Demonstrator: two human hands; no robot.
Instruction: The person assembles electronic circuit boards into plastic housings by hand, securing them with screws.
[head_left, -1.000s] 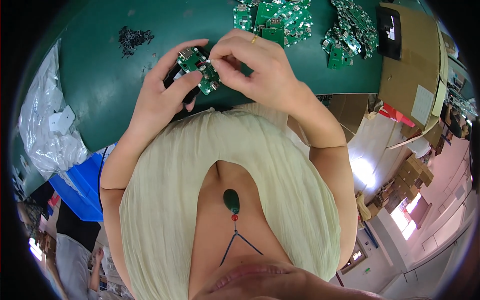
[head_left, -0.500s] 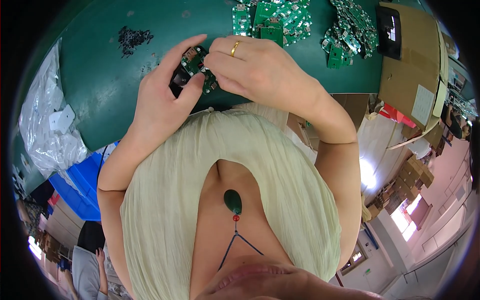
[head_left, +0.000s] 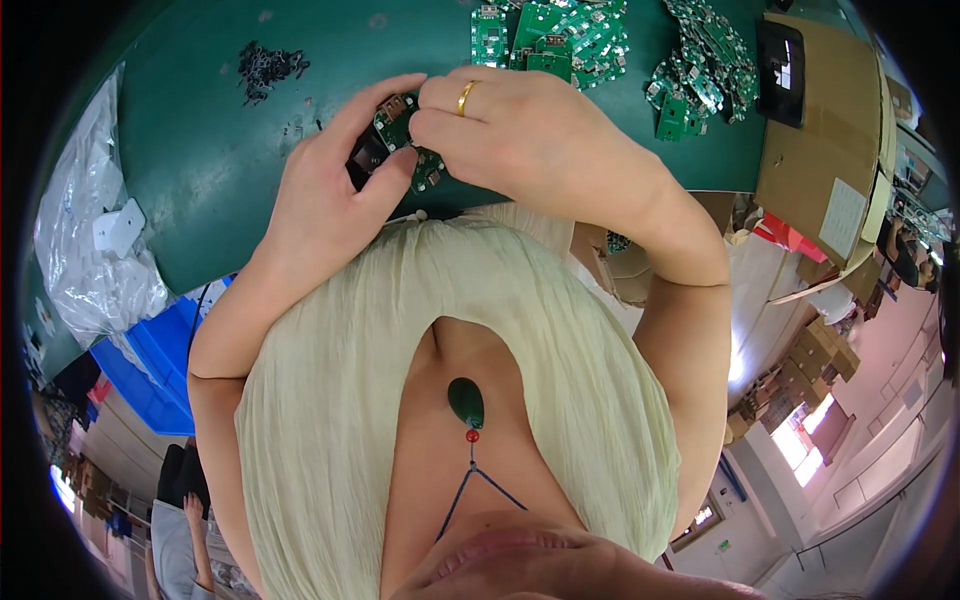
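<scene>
Close to the table's near edge, my left hand (head_left: 335, 190) holds a small green circuit board (head_left: 395, 118) together with a dark, glossy black piece (head_left: 367, 157). Its thumb presses on the board from the near side while the fingers wrap round the far side. My right hand (head_left: 530, 130), wearing a gold ring, is closed at the board's right side, thumb and fingers pinched together. Whatever lies between those right fingertips is hidden by the hand.
Green circuit boards (head_left: 570, 45) lie piled beyond my hands, with another heap (head_left: 705, 65) farther right. Small black parts (head_left: 268, 70) sit at the far left. A clear plastic bag (head_left: 95, 260), a blue bin (head_left: 160, 370) and a cardboard box (head_left: 825, 140) flank the table (head_left: 210, 170).
Both hands have shifted slightly right with the board still held. The right hand has turned a little over the board, covering more of its right side.
</scene>
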